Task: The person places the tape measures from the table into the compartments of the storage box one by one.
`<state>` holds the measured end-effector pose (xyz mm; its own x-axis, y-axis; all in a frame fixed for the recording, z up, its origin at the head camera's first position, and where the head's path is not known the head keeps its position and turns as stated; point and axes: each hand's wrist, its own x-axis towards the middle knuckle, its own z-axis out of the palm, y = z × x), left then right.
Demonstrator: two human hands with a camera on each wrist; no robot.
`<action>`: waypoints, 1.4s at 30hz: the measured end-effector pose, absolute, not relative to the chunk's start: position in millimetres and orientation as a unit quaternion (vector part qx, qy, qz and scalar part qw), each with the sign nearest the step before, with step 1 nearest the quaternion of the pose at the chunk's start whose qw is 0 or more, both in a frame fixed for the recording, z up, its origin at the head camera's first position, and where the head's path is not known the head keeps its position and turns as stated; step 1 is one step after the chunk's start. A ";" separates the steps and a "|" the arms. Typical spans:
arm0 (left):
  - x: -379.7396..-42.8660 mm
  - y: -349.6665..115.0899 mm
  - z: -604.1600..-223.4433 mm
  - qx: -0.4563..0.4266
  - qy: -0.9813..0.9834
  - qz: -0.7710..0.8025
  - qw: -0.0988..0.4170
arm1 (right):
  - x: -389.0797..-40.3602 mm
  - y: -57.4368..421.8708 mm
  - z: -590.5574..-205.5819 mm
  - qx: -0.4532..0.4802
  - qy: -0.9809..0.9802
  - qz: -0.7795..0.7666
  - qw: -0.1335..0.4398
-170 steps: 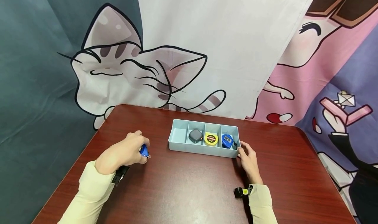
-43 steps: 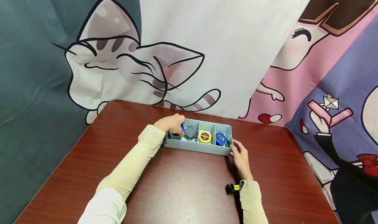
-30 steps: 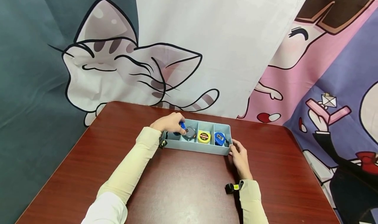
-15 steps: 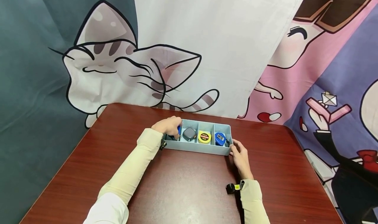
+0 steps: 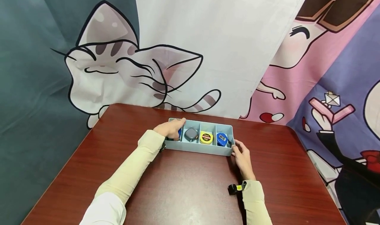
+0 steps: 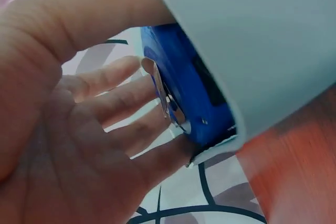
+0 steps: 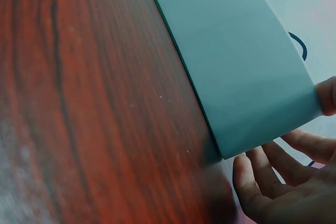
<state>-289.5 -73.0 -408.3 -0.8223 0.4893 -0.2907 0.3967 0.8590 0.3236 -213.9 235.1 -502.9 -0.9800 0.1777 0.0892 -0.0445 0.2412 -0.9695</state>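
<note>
A pale blue divided box (image 5: pixel 202 148) sits on the table, with small tape measures in its compartments. My left hand (image 5: pixel 170 128) reaches into the leftmost compartment. There it holds a blue tape measure (image 6: pixel 184 77) between thumb and fingers; in the head view the hand covers most of it. The metal end hook shows in the left wrist view, while the front wall hides the thumb tip. At the opposite end, my right hand (image 5: pixel 243 157) holds the box's right corner, thumb at the rim and fingers against the outer wall.
The other compartments hold a grey tape measure (image 5: pixel 191 134), a yellow one (image 5: pixel 206 138) and another blue one (image 5: pixel 222 139) with a dark strap. Under the box is a dark red wooden table (image 5: pixel 190 185). A printed cloth (image 5: pixel 225 47) hangs behind.
My left hand has carried the blue tape measure from the table's left side to the box, over the grey one's compartment, then into the leftmost compartment. The right hand stays at the box's end.
</note>
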 end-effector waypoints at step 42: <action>-285.5 -82.5 -439.9 0.281 0.953 0.105 0.039 | -220.6 233.5 -515.9 -0.014 -0.790 0.603 0.111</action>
